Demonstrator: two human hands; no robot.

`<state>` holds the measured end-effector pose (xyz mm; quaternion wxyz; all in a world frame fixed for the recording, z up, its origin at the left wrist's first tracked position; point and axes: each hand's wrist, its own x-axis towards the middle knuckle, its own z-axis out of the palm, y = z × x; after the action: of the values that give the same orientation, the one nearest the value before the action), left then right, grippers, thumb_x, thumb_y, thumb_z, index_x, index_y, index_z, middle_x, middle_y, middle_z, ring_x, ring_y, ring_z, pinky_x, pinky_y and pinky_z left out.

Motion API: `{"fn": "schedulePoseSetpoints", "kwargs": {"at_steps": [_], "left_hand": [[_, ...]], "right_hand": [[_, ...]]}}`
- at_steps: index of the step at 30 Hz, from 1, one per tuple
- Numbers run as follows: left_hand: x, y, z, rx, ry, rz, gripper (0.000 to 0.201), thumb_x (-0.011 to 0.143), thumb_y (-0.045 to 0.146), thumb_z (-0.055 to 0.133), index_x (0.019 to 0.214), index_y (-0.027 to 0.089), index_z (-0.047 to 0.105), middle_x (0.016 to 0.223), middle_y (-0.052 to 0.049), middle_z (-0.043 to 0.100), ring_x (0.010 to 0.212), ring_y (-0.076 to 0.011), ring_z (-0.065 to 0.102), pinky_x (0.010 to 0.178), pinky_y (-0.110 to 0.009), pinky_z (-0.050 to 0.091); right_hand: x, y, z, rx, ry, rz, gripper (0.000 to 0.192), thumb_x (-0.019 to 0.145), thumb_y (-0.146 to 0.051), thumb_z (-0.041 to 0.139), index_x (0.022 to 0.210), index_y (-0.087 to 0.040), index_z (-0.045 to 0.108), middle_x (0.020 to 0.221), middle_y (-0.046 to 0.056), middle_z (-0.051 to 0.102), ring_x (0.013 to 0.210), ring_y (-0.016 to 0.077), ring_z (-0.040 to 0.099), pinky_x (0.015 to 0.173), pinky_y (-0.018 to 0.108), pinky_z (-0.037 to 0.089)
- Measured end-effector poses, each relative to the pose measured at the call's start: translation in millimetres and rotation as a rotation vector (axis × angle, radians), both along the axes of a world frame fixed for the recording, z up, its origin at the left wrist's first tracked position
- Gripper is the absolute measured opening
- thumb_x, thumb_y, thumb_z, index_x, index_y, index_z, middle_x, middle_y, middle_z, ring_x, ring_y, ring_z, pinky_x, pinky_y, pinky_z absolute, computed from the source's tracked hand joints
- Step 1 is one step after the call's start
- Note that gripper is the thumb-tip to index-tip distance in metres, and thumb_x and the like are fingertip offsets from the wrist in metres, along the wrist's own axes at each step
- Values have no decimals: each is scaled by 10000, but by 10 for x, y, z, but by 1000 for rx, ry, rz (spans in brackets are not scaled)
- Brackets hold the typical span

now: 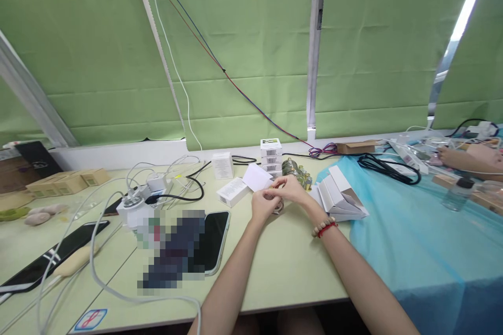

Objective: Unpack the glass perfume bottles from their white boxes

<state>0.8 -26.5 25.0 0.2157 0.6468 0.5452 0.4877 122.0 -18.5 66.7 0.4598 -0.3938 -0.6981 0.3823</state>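
In the head view both hands meet over the green table (275, 272), just in front of a stack of small boxes (271, 156) and a cluster of small bottles (295, 168). The left hand (262, 204) and the right hand (290, 189) are pinched together around something small and pale, possibly a ring of tape or a small vial; it is mostly hidden by the fingers, so I cannot tell which. A white card (257, 176) and a small white box (232, 191) lie just beyond the left hand, and opened white cartons (338, 196) lie beside the right wrist. A phone (214, 241) rests nearer the body. The step looks like fiddling the small item open or apart; the next move calls for a fine, steady fingertip pull.
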Motion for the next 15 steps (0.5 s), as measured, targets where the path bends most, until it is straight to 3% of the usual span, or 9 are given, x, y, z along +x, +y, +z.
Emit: {"fn": "schedulePoseSetpoints", "kwargs": {"at_steps": [4,11,15], "left_hand": [[3,-9,10,2,-9,26,257,624,368,576,581,126,651,491,-19,584,532,-132,545,495,-199,367],[-15,-15,13,-35,50,37,191,586,290,570,634,134,670,509,-3,587,572,-139,557,496,-194,341],[-28,9,-13,-29,34,62,191,604,291,550,626,140,665,523,-9,602,574,-135,553,513,-200,352]], "right_hand": [[35,-14,14,30,16,130,264,628,-336,688,816,-151,678,877,66,677,773,160,609,643,251,466],[-134,-47,-44,58,42,-113,278,566,-252,705,818,-167,624,585,-36,591,572,120,556,578,246,451],[-139,-30,-53,50,136,-29,361,550,-222,709,887,-173,590,632,-20,631,623,140,601,641,281,492]]}}
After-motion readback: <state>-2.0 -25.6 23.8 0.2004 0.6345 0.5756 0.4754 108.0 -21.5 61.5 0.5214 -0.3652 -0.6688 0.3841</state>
